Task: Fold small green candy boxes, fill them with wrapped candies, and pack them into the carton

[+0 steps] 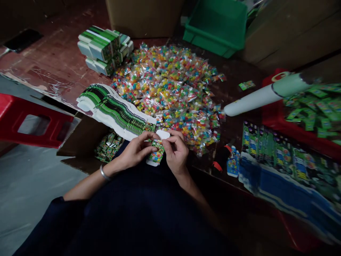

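Both hands, left hand [135, 151] and right hand [176, 151], pinch a small printed carton [156, 156] at the table's near edge, fingers closed on its flaps. Just beyond lies the heap of candy packets [170, 85]. A careless squeeze could crease the flimsy card.

Two hands: left hand [135, 151], right hand [176, 151]. One small printed carton [156, 156] between them. One heap of candy packets [170, 89], too many to count. One green bin [217, 26]. One red stool [29, 122]. One bracelet [103, 173]. One white tube [266, 94].
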### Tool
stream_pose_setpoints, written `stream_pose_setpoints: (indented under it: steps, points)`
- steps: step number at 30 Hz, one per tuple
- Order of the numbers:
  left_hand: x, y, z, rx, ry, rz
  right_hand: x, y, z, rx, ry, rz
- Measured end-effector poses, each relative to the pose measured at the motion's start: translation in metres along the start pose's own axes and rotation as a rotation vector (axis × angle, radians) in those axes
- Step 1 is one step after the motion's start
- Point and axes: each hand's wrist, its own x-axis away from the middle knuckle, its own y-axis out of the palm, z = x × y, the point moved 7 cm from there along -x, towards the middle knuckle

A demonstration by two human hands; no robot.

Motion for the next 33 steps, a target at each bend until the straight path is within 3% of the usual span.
stream_pose_setpoints:
  steps: [5, 13, 20, 24, 30, 33]
  points:
    - [0.0, -0.002, -0.001, 0.028, 0.005, 0.12, -0.002, 0.0, 0.003, -0.252, 0.12, 0.078]
    - [0.001, -0.009, 0.002, -0.15, 0.048, 0.13, -0.023, 0.009, 0.012, -0.359, 0.436, -0.211]
    - [0.002, -0.005, 0.008, -0.185, 0.059, 0.045, -0.033, 0.005, 0.021, -0.328, 0.467, -0.286]
    - [0.003, -0.004, 0.01, -0.213, 0.062, 0.025, -0.035, 0.005, 0.016, -0.29, 0.399, -0.302]
    - [0.0, -0.014, 0.011, -0.116, 0.042, 0.136, -0.022, 0.001, -0.017, -0.015, -0.032, -0.338]
    - [-0.001, -0.02, 0.007, -0.024, 0.016, 0.197, -0.003, 0.011, -0.022, 0.15, -0.132, -0.428]
